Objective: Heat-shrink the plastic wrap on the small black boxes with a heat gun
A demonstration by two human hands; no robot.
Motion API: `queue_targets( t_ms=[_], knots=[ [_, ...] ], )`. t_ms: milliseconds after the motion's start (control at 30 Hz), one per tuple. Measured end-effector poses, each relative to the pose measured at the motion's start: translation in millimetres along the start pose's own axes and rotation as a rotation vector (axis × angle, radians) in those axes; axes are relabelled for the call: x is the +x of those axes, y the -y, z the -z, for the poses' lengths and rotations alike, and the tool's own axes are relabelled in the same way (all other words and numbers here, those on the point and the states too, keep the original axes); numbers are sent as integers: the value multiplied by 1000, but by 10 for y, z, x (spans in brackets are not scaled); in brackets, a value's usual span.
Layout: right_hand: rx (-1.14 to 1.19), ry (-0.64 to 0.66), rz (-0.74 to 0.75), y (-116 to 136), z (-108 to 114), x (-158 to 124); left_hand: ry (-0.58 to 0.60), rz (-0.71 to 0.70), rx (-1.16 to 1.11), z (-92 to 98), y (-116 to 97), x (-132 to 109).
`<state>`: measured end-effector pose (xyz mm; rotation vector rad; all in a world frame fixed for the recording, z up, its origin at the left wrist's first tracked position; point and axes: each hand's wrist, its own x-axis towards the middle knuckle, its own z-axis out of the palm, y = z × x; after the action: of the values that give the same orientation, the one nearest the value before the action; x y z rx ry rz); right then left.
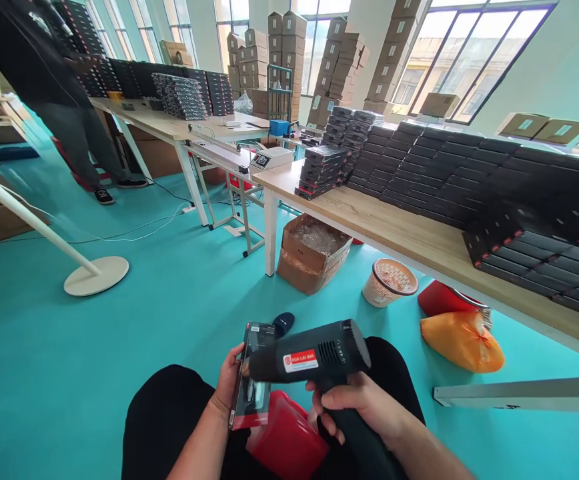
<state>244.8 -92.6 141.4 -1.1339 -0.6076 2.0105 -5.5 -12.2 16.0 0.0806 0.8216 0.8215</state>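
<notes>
1. The flat dark box [252,405] is above the person's lap, held along its left side by the left hand's [228,380] fingers.
2. The right hand's [352,403] fingers wrap the handle of a heat gun [314,357], whose nozzle covers part of the box; whether they touch cannot be told.
3. Under the counter's [399,223] left corner, an open carton [299,270] holds crumpled clear plastic [317,237].
4. Below the front edge stand a patterned basket [377,292], its contents unclear, and a tied orange bag [462,340] partly blocking a red bucket [439,300].
5. Black boxes [434,167] are stacked along the counter; those toward its right end blur and are cut off.
6. A red object [289,440] between the knees is partly hidden.
</notes>
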Motion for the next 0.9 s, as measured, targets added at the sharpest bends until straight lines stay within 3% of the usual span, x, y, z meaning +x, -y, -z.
queue_targets(
  t_ms=[133, 167, 300, 333, 467, 500, 667, 833, 900],
  knots=[
    [-48, -257, 105, 72, 4, -46, 63, -7, -4, -24, 0, -18],
    [-67, -234, 80, 66, -2, -69, 72, -27, -22, -24, 1, -14],
    [-190, 75, -63, -11, -58, -138, 110, -94, -100, -3, 3, 34],
    [-170, 66, -37, -25, -66, -129, 116, -100, -99, 5, 5, 43],
    [132, -304, 108, -10, -66, -16, 130, -100, -61, 25, 22, 27],
    [178, -331, 101, 5, -76, 4, 137, -92, -54, 26, 27, 18],
    [165, -101, 59, 94, -262, 5, 127, -73, -9, 6, 39, -3],
    [133, -308, 125, 200, -347, 25, 132, -71, -12, -26, 34, -40],
    [119, -291, 124, 215, -341, 23, 128, -77, -1, -32, 32, -57]
  ],
)
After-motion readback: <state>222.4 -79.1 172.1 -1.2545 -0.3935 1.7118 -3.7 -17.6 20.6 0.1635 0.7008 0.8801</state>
